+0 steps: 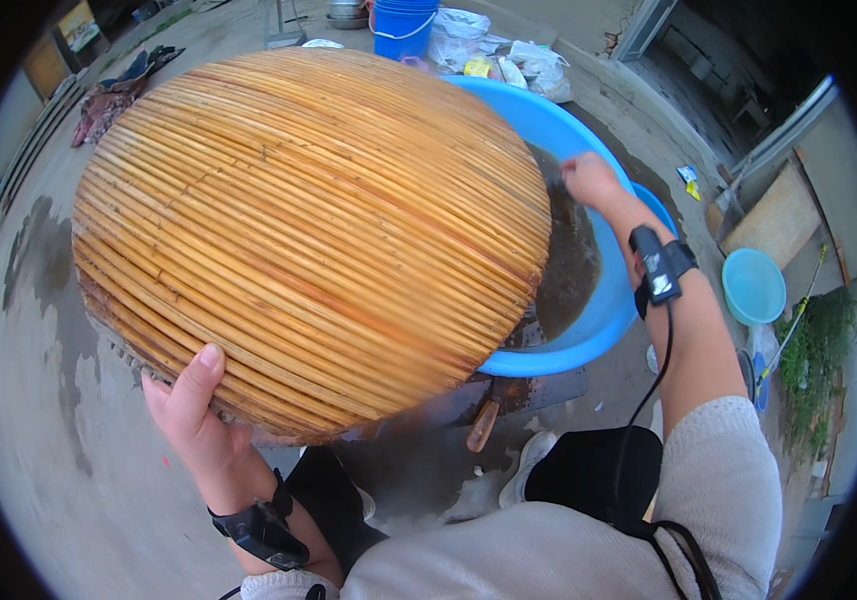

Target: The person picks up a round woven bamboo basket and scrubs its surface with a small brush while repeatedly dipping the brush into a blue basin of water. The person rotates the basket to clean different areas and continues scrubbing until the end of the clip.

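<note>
My left hand [192,409] grips the lower left edge of a large round lid of sewn plant stalks [301,232], its thumb on top and most of its fingers underneath. The stalks are golden brown, with visible stitching and a darker, damp-looking lower rim. My right hand [592,180] is curled above murky water [571,262], just beyond the lid's right edge; whether it holds anything is hidden. That water sits in a wide blue plastic tub [612,304], which the lid partly covers.
A wooden-handled tool [483,426] lies below the tub, near my feet. Behind stand a blue bucket [402,28] and filled plastic bags [537,64]. To the right are a pale blue basin [753,286] and a doorway [721,82]. Crumpled cloth [110,105] lies at the far left.
</note>
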`<action>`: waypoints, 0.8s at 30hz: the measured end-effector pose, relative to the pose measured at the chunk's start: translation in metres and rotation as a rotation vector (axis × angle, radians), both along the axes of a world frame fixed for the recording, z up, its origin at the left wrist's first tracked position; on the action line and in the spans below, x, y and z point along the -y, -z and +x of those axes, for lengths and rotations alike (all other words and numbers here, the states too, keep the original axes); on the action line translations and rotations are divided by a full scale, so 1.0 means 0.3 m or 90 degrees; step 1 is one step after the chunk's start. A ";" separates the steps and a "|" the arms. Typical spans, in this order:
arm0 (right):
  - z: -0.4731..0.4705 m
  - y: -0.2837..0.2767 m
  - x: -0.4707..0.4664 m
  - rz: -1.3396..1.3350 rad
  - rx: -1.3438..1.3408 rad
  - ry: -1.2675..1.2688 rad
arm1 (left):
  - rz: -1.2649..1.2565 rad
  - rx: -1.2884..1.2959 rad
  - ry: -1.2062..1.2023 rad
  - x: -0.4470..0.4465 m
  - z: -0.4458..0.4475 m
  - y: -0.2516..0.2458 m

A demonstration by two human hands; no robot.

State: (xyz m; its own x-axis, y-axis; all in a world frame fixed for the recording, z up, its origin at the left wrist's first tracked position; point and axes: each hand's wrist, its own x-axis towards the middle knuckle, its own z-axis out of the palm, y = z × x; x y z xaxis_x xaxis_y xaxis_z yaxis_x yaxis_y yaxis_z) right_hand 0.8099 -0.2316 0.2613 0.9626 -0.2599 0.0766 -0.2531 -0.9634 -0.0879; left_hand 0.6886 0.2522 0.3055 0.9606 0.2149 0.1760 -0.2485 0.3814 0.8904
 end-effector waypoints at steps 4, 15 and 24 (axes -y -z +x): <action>0.249 -0.215 -0.265 0.123 0.235 -0.158 | 0.024 -0.025 -0.014 0.008 -0.004 -0.005; 0.289 -0.010 -0.344 0.063 0.280 -0.326 | 0.006 -0.008 -0.016 0.006 0.002 0.022; 0.083 -0.122 -0.162 0.103 0.280 0.023 | 0.006 -0.001 0.012 0.016 -0.002 0.022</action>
State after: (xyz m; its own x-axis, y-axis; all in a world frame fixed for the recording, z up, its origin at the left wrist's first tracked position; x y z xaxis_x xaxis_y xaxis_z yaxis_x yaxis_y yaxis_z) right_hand 0.8349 -0.1830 0.2978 0.8381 -0.3342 0.4312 -0.1906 -0.9200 -0.3425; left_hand 0.6880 0.2474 0.2990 0.9646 0.1955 0.1773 -0.2408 0.3769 0.8944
